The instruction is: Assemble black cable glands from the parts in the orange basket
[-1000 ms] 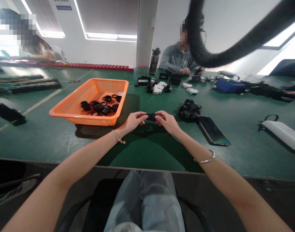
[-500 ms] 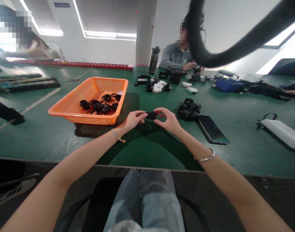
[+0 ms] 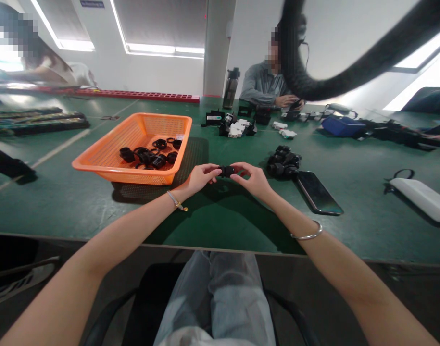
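A small black round part (image 3: 226,171) is held just above the green table (image 3: 220,221) between both my hands. My left hand (image 3: 200,178) pinches its left end with fingertips. From the other side, my right hand (image 3: 251,179) pinches its right end. To the left stands an orange basket (image 3: 107,158) holding several black rings and caps (image 3: 151,156). A cluster of assembled black parts (image 3: 282,162) lies just right of my right hand.
A dark phone (image 3: 318,192) lies flat beside the black cluster. A white oblong device (image 3: 420,199) sits at the far right. Another person sits across the table behind small boxes (image 3: 236,129) and a dark bottle (image 3: 230,89). Black strips (image 3: 43,122) lie at the far left.
My right hand's fingers have shifted round the black part, as if twisting it; the part has stayed between both hands. The person opposite has moved a hand.
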`<state>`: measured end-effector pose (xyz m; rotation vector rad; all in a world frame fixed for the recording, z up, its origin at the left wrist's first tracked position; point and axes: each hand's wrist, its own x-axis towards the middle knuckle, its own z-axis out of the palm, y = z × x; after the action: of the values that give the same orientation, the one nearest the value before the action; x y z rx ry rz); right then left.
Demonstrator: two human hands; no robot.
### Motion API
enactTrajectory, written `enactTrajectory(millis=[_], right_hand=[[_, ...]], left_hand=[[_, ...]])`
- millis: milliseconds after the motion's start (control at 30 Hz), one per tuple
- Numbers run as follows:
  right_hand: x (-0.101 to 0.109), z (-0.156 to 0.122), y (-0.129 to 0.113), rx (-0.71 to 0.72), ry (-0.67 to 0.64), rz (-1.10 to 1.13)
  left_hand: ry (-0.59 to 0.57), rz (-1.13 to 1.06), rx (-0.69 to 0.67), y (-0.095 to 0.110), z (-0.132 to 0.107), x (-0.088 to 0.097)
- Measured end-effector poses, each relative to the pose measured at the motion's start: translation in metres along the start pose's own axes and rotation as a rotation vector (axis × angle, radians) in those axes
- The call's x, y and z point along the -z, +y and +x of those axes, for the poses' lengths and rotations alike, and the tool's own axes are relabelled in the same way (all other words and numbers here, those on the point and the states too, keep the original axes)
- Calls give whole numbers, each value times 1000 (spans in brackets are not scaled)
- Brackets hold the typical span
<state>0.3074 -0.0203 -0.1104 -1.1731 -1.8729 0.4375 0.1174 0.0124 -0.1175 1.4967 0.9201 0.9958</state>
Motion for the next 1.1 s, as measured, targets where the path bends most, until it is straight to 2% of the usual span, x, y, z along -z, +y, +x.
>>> enactTrajectory(millis=[400, 633, 800, 1100], right_hand=[[-2, -1, 1, -108, -30, 79], [-3, -2, -1, -177, -63, 205], [0, -4, -3, -116, -102, 189], [-3, -5, -2, -41, -68, 143]], left_hand=[[-28, 9, 4, 2, -2, -2], [-40, 22, 7, 4, -3, -2], [-20, 53, -9, 3, -2, -1], [-20, 23, -17, -3, 1, 1]])
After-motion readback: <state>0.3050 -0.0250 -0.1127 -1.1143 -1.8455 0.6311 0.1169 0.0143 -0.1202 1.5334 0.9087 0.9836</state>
